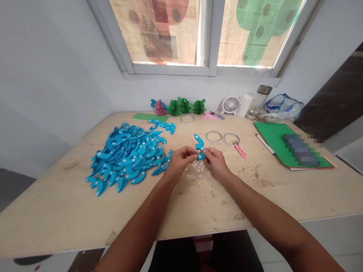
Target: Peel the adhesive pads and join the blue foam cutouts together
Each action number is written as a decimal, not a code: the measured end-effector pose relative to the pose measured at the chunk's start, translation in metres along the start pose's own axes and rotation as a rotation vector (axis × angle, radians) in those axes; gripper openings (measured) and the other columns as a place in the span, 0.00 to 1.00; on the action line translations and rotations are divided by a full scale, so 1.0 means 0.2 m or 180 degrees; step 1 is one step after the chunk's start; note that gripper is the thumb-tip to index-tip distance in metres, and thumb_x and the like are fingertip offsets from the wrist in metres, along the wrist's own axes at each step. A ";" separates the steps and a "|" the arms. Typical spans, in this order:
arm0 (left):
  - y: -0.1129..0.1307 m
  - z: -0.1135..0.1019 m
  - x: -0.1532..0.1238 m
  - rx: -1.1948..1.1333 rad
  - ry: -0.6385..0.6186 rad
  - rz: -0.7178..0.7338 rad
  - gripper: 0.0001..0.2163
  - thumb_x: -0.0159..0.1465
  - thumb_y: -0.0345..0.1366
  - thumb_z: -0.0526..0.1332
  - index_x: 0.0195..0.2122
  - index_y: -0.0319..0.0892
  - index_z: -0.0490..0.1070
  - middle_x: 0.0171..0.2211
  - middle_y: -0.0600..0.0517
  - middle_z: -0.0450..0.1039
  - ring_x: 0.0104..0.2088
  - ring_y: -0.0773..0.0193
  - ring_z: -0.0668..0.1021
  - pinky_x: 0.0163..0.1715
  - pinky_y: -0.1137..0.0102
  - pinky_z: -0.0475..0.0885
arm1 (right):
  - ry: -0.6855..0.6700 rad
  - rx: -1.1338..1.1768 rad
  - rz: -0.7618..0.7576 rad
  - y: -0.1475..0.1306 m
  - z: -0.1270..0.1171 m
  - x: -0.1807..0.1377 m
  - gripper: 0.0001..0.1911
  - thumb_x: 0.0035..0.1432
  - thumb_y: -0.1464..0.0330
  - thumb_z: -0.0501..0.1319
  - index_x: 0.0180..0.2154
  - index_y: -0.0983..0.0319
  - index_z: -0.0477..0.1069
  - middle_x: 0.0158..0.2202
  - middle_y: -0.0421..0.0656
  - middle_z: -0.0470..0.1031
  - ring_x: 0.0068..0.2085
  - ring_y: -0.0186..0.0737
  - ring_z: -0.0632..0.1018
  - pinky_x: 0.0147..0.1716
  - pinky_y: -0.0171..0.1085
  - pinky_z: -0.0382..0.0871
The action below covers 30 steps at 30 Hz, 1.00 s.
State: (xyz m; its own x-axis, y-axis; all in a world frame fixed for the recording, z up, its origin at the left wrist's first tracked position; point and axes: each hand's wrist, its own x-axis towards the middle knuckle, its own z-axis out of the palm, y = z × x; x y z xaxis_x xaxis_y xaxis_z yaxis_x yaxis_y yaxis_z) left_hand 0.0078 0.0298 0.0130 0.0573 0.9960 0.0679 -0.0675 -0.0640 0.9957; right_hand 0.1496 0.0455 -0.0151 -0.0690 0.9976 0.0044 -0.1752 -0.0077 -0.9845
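A curved blue paper cutout (199, 141) with small white squares on it is held upright over the table in front of me. My right hand (216, 160) pinches its right side between thumb and fingers. At the cutout's lower left edge, the thumb and forefinger of my left hand (181, 161) are closed on it. Tiny white scraps (200, 175) lie scattered on the table just below my hands. To the left spreads a big heap of similar blue cutouts (127, 151), many with white squares; its right edge reaches my left hand.
Beyond my hands lie tape rolls (214, 136) and pink thread snips (240, 149). Green paper (269, 141) with a pixelated item and a white pen (265, 144) are on the right. Along the wall stand green paper figures (185, 106), a small fan (231, 104) and a glass bottle (258, 102).
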 end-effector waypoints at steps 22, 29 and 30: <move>0.03 0.01 -0.02 0.0110 0.0097 -0.0044 0.04 0.46 0.33 0.65 0.24 0.39 0.74 0.23 0.53 0.73 0.25 0.67 0.72 0.28 0.72 0.67 | -0.0018 -0.0187 -0.0043 0.00 0.01 -0.01 0.16 0.49 0.57 0.61 0.20 0.61 0.68 0.14 0.36 0.64 0.17 0.29 0.61 0.18 0.33 0.50; 0.04 0.02 -0.02 0.0211 0.0085 -0.0036 0.06 0.47 0.35 0.66 0.26 0.38 0.75 0.25 0.53 0.74 0.27 0.66 0.73 0.31 0.72 0.67 | -0.0045 -0.0045 0.0055 0.01 0.01 -0.01 0.15 0.49 0.57 0.61 0.21 0.62 0.68 0.13 0.35 0.64 0.16 0.28 0.60 0.18 0.32 0.49; 0.04 0.02 -0.02 0.0215 0.0086 -0.0027 0.06 0.47 0.35 0.66 0.26 0.38 0.75 0.25 0.53 0.74 0.27 0.66 0.73 0.30 0.72 0.67 | -0.0054 -0.0044 0.0063 0.01 0.01 -0.01 0.15 0.49 0.58 0.61 0.21 0.62 0.68 0.13 0.35 0.64 0.17 0.28 0.60 0.18 0.32 0.49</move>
State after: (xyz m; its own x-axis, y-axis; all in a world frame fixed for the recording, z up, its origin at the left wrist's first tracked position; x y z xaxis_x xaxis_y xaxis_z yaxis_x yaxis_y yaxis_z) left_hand 0.0105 0.0250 0.0204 0.0306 0.9978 0.0585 0.0003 -0.0585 0.9983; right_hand 0.1474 0.0437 -0.0169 -0.0889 0.9960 -0.0121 -0.1602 -0.0263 -0.9867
